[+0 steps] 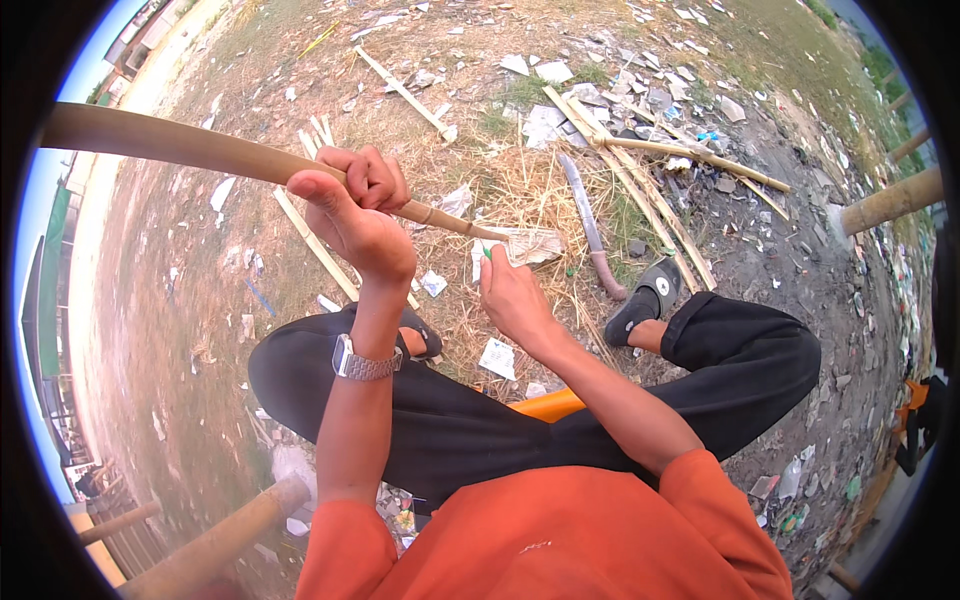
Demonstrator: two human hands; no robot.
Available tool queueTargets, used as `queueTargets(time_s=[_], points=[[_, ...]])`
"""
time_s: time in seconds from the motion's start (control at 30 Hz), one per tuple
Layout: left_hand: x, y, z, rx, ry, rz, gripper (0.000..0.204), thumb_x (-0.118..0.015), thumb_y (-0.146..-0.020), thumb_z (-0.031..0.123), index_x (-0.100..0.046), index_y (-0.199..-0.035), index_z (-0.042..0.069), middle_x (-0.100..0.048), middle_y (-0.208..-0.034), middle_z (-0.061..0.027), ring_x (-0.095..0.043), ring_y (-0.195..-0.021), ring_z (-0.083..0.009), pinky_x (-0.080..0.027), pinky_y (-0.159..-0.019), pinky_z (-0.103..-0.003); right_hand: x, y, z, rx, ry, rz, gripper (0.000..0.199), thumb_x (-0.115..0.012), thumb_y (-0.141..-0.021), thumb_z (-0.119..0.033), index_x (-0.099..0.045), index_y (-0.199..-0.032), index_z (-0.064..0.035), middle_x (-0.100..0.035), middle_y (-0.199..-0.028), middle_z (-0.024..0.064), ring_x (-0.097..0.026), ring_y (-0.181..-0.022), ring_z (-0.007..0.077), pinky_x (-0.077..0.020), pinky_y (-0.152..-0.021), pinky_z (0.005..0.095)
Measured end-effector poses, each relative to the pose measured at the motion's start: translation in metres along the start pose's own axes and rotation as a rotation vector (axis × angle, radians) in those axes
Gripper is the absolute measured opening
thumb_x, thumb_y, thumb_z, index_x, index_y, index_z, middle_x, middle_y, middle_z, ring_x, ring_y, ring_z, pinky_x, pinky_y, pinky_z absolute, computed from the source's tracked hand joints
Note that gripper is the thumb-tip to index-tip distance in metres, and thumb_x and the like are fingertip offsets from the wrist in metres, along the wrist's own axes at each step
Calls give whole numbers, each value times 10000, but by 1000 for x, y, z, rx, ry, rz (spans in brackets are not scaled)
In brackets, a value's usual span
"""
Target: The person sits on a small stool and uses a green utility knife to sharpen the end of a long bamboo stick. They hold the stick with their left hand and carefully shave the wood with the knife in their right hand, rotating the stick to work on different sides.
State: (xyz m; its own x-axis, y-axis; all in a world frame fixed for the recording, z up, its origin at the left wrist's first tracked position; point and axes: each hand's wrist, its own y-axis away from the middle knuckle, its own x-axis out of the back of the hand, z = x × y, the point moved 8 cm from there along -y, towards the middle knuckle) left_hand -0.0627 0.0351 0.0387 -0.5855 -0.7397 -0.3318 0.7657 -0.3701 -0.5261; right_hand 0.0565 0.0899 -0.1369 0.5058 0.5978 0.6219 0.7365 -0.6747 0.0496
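A long bamboo pole slants in from the upper left, its thin end resting by a pale wooden block on the ground. My left hand is closed round the pole, fingers curled over it and thumb along its near side. Just below the pole's thin end, my right hand is pinched shut on a small green thing, mostly hidden by the fingers. Right of the block lies a machete, its wrapped brown handle toward me and its blade pointing away.
Split bamboo strips lie beyond the machete, with a thin bamboo pole across them. Another strip lies farther off. Straw and broken tile pieces litter the ground. Bamboo posts stand at the right and lower left.
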Motion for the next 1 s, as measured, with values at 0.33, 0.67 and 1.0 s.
queueTargets(time_s=[0.33,0.67,1.0], points=[[4,-6,-4,-4,1,-8,580,-306,-894,666,-235,-689,128,-197,-570,44,-177,-476,-60,-146,-432,-224,-12,-5,26,-42,-44,-26,225,-389,-975,-222,-418,-962,1,-528,-596,286,-523,-591,504,-392,-569,577],[8,-6,-3,6,-20,29,587,-310,-889,676,-224,-677,135,-185,-563,49,-174,-466,-60,-150,-436,-227,-13,-14,17,-29,-81,-25,253,-363,-979,-249,-393,-1009,0,-545,-609,301,-544,-593,505,-424,-561,575],[0,-1,-1,-8,-43,0,586,-300,-891,677,-235,-678,135,-196,-549,47,-182,-454,-60,-154,-433,-229,-49,-19,78,-179,-5,-14,299,-345,-980,-288,-425,-1006,-1,-595,-719,309,-596,-717,501,-467,-665,575]])
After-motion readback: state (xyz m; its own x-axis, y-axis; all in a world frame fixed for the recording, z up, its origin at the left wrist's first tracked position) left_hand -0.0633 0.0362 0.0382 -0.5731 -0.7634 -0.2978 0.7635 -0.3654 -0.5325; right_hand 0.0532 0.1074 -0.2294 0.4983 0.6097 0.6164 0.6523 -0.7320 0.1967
